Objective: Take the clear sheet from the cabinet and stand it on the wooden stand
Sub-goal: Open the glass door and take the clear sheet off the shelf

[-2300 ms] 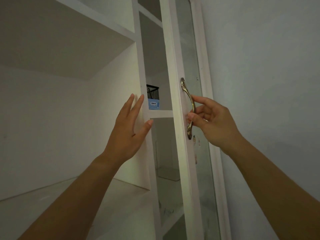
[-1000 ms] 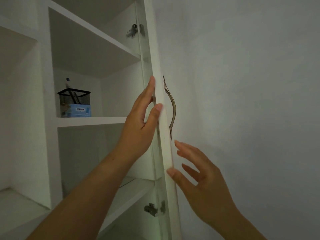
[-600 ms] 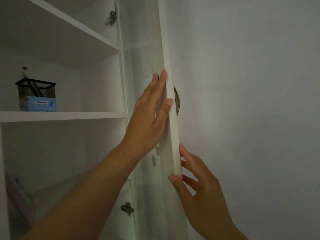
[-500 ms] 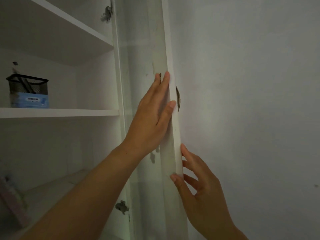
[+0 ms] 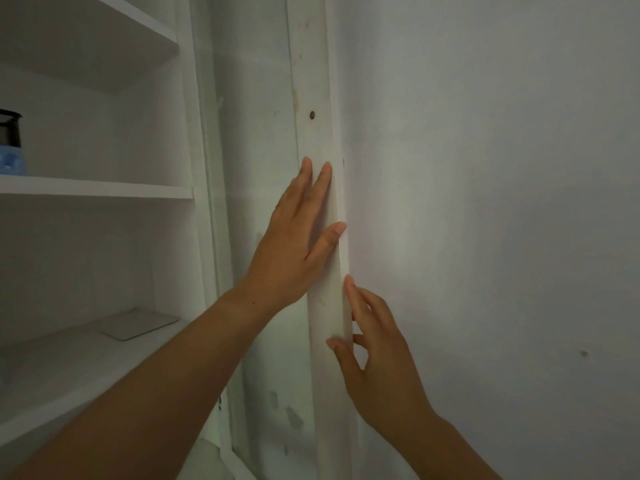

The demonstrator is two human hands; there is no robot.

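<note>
So we press our left hand [image 5: 294, 244] flat, fingers straight, on the open cabinet door [image 5: 317, 81]. Our right hand [image 5: 377, 358] touches the door's edge just below, fingers loose, holding nothing. Left of the door, what looks like the clear sheet [image 5: 140, 323] lies flat on a shelf [image 5: 69, 368].

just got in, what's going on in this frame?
A person is at an open cabinet door, which stands swung out close to the wall. The left hand presses flat on the door's inner frame; the right hand touches its edge lower down. The clear sheet lies flat on the lower shelf, untouched. No wooden stand is in view.
</note>
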